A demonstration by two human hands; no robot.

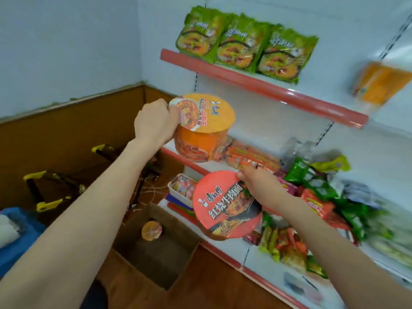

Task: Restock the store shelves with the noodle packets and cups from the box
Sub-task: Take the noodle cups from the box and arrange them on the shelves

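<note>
Cardboard box point(124, 239) sits open on the floor below me, one noodle cup point(151, 230) left inside. My right hand point(256, 186) has fingers curled over the rim of a red cup point(225, 210), which is tilted with its lid toward me, in front of the lower shelf point(223, 250). My left hand point(153, 123) is closed around the rim and side of an orange cup point(205, 128), held at the left end of the middle shelf point(194, 168). Orange packets point(252, 159) lie on that shelf just behind it. Mixed packets point(323, 197) pile to the right, blurred. Three green packets point(245, 43) stand on the top shelf point(267, 90).
</note>
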